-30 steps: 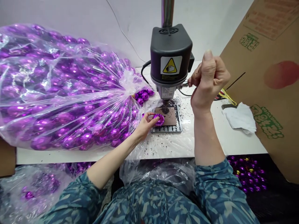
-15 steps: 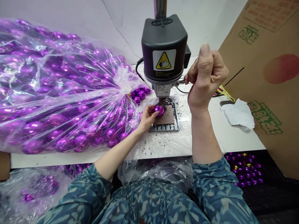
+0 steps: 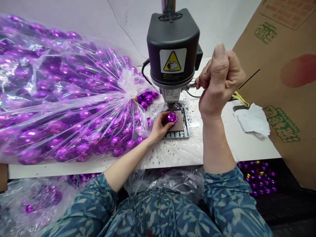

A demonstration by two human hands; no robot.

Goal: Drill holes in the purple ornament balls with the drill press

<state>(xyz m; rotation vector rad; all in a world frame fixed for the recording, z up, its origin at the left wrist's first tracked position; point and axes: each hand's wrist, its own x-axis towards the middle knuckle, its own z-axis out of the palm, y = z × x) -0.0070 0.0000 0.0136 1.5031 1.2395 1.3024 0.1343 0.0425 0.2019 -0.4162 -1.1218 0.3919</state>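
Yellow hand-warning triangle (image 3: 172, 62) above "Attention" (image 3: 169, 75) on black machine head (image 3: 172, 36); green carton lettering (image 3: 281, 123) illegible.

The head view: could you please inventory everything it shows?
Flat table: one, white, middle
Boxy machine with metal lever: one, black, top centre
Slotted metal base: one, grey, below machine
Flat rectangular board: one, brown, on base
Shiny faceted ball: one, purple, at board
Tied plastic bag of purple balls: one, clear, left
Small shavings: many, black, around base
Crumpled thin sheet: one, white, table's right
Printed cardboard box: one, brown, right
Small shiny balls: many, purple, gold, lower right
Plastic film: uncounted, clear, below table
Left hand: one, teal sleeve, holding ball
Right hand: one, teal sleeve, on lever
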